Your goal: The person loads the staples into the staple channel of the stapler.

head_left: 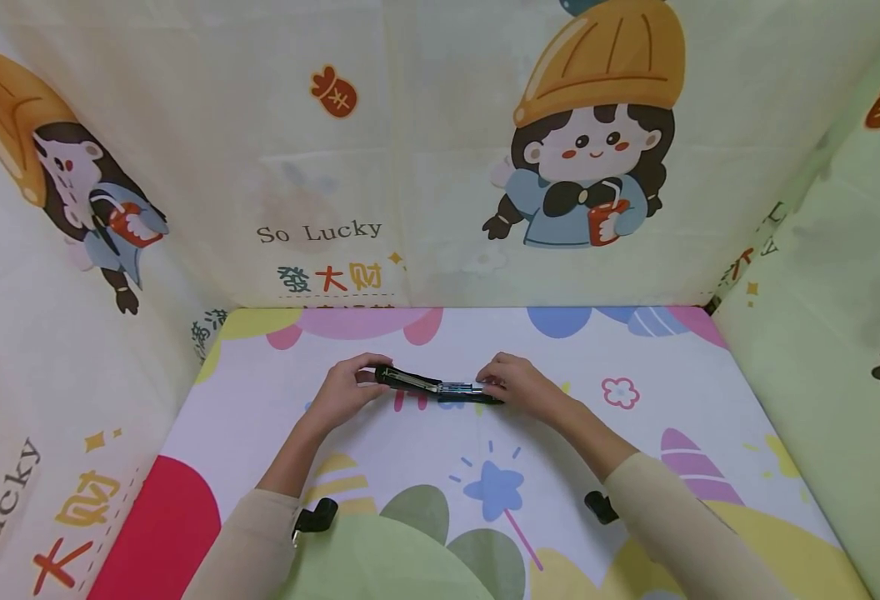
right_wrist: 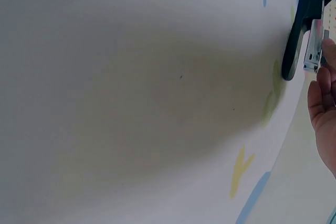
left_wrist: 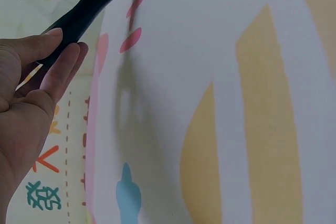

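Observation:
A black stapler (head_left: 407,381) is folded wide open above the table, its two arms spread nearly into a line. My left hand (head_left: 344,392) grips the end of one arm; in the left wrist view the thumb and fingers of that hand (left_wrist: 31,72) pinch its dark handle (left_wrist: 79,22). At the other end, my right hand (head_left: 522,386) has thumb and fingertips at the silver staple magazine (right_wrist: 314,48), beside the black base (right_wrist: 294,45). A small grey piece (right_wrist: 326,35) shows by the right thumb; I cannot tell if it is a staple strip.
A white table cover (head_left: 560,467) with coloured prints lies beneath the hands. Patterned cloth walls (head_left: 440,167) rise at the back and both sides. Black wrist-camera mounts (head_left: 316,517) show at both cuffs.

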Demonstrator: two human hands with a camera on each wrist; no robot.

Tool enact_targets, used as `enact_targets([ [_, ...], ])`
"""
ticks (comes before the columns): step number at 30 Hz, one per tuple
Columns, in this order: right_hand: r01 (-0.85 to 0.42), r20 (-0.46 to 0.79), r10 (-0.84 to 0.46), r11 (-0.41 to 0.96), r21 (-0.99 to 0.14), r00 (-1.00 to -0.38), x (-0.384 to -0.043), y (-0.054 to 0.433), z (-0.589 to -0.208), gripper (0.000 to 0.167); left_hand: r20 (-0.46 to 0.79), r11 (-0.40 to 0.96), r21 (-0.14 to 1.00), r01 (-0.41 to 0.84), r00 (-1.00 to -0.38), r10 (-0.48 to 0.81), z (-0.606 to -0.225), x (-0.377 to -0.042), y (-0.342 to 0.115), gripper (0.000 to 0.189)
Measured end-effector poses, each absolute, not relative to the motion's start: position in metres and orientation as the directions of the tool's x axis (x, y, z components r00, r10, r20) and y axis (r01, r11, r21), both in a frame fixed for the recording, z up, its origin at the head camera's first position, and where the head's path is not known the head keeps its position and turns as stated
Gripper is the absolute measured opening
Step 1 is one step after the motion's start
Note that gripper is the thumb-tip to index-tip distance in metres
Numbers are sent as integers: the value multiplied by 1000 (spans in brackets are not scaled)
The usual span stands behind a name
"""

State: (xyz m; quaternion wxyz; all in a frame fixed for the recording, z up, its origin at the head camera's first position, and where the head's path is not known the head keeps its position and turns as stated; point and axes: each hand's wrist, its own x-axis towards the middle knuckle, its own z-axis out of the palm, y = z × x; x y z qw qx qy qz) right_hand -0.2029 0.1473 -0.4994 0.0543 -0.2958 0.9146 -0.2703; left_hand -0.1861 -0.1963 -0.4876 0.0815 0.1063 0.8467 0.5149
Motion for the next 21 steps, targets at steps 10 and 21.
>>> enact_targets([
  [10,-540,86,-593,652,-533,-801,-205,133,-498,19,-27,452,887,96,-966,258,-487,-185,-196,44],
  [21,-560,83,-612,650,-513,-787,-206,121,-499,18,-32,451,888,94,-964,265,-485,-186,-195,46],
])
